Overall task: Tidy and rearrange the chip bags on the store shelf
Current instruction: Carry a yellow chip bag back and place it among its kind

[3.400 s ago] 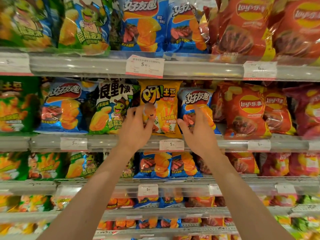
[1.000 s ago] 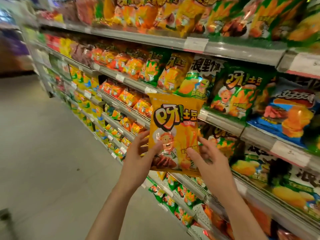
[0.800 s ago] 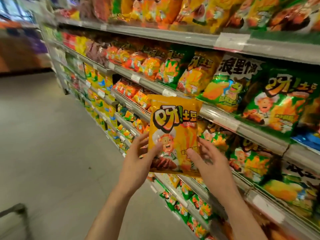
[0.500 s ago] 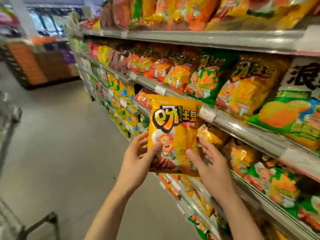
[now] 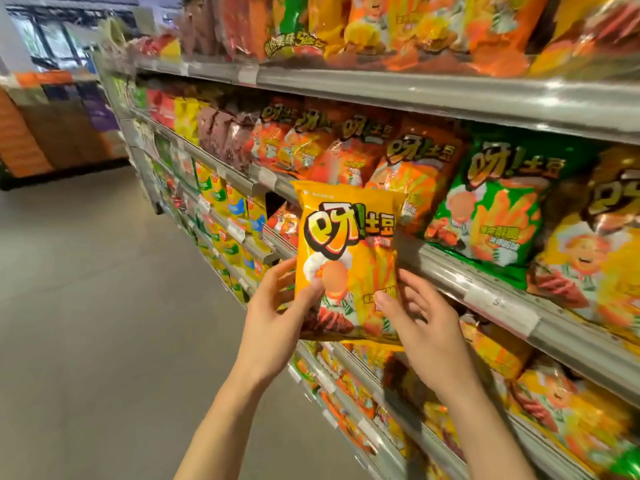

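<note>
Both hands, left hand (image 5: pixel 273 317) and right hand (image 5: pixel 424 327), pinch the yellow chip bag (image 5: pixel 348 261) mid-frame, off the shelf. Guessing it's mid-relocation. Next it needs a matching yellow row, maybe right edge.

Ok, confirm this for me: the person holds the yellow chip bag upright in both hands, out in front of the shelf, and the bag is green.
Wrong on colour only. In the head view the chip bag is yellow-orange, held upright by the left hand and right hand, in front of the shelf.
</note>
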`<state>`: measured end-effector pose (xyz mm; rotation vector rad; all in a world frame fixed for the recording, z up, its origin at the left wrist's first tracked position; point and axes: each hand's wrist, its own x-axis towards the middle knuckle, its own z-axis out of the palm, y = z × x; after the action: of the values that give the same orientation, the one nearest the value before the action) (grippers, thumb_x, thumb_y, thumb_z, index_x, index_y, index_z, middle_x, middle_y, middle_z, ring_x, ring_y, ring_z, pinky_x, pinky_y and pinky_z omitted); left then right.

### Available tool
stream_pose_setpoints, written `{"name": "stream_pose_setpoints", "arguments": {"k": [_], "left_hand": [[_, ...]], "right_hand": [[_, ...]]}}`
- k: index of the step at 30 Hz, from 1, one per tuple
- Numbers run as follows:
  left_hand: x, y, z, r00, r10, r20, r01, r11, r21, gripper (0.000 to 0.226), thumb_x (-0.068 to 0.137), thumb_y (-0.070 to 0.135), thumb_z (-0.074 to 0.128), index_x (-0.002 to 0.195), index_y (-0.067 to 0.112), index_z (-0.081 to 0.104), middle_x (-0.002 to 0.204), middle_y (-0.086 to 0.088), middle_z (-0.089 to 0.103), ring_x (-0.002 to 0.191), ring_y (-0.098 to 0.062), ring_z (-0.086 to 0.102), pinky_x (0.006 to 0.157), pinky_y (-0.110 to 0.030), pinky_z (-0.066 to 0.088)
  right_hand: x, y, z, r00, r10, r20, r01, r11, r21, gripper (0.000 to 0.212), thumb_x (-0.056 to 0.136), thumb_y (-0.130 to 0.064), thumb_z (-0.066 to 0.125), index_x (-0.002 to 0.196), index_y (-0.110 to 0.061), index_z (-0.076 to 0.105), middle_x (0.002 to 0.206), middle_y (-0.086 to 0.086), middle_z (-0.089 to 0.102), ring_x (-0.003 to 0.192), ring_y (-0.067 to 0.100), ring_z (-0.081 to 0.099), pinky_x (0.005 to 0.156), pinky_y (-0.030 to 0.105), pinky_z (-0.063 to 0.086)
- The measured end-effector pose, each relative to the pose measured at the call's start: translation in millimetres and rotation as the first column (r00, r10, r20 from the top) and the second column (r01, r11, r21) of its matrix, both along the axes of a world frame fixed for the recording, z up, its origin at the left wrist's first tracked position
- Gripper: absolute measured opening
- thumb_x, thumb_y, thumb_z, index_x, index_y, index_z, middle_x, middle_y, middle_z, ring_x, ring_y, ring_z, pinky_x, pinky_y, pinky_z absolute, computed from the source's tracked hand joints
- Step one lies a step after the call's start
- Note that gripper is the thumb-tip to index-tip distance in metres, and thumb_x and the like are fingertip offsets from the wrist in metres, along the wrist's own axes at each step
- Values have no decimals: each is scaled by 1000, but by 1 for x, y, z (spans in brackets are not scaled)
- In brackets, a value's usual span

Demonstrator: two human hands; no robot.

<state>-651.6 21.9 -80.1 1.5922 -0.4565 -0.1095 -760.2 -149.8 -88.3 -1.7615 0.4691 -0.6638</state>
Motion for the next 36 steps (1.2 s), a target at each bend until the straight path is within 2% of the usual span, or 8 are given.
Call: {"name": "stream_pose_setpoints", "arguments": {"k": [6, 11, 16, 20, 23, 27, 30, 36], "left_hand": [[97, 0, -8, 980, -197, -25, 196, 980, -18, 49, 87, 44, 77, 131, 32, 61, 119, 11, 73, 114, -6, 68, 102, -40, 54], [168, 15, 3, 950, -313, -8, 313, 950, 10, 45, 88, 43, 76, 129, 33, 61, 117, 15, 74, 113, -8, 68, 104, -46, 51], [208, 16, 1, 915, -403, -25, 404, 915, 16, 46, 80, 55, 77, 122, 45, 60, 122, 15, 71, 117, -13, 66, 101, -54, 52], [211, 0, 2, 857, -515, -20, 515, 857, -16, 42, 83, 46, 78, 121, 39, 62, 120, 18, 70, 113, -2, 65, 100, -33, 49], [199, -17, 7, 796, -605, -33, 603, 796, -44, 47, 77, 45, 74, 121, 33, 61, 116, 16, 70, 105, 3, 66, 88, -20, 49], [179, -40, 12, 710, -703, -43, 702, 711, -34, 56, 78, 48, 80, 125, 28, 58, 120, 10, 68, 100, 7, 67, 85, -17, 50], [163, -56, 12, 697, -716, -48, 716, 698, -27, 56, 77, 45, 80, 125, 23, 59, 117, 8, 68, 92, 10, 66, 83, -18, 50], [123, -86, 12, 600, -800, -27, 800, 600, -5, 27, 93, 17, 70, 113, 30, 57, 107, 14, 65, 73, 20, 61, 67, -5, 48]], "right_hand": [[63, 23, -1, 986, -167, -18, 167, 986, -22, 55, 84, -48, 70, 136, -37, 55, 117, -19, 62, 105, -15, 56, 76, -2, 42], [121, 54, 4, 954, -298, 14, 298, 954, 22, 58, 71, -51, 71, 126, -36, 59, 117, -2, 67, 109, 13, 64, 83, 14, 48], [144, 72, 5, 927, -374, 32, 375, 927, -14, 43, 73, -52, 71, 114, -50, 58, 112, -7, 68, 104, 8, 65, 88, 25, 50], [136, 67, 13, 901, -435, 1, 434, 900, 30, 40, 84, -34, 76, 120, -40, 60, 108, -10, 71, 94, -1, 68, 76, 17, 55], [119, 60, 19, 878, -476, -50, 478, 876, 55, 36, 85, -38, 74, 116, -48, 58, 116, -12, 68, 102, 0, 66, 78, 21, 56], [91, 57, 26, 827, -562, -28, 562, 824, 69, 42, 86, -40, 73, 124, -47, 55, 112, -28, 61, 98, -19, 60, 72, 11, 50], [77, 54, 31, 815, -580, 10, 574, 809, 124, 45, 85, -40, 76, 125, -37, 55, 118, -21, 60, 93, -20, 62, 70, 6, 50], [36, 47, 39, 714, -700, 25, 688, 708, 159, 41, 91, -17, 70, 129, -21, 55, 99, -23, 60, 77, -25, 61, 64, 3, 47]]}}
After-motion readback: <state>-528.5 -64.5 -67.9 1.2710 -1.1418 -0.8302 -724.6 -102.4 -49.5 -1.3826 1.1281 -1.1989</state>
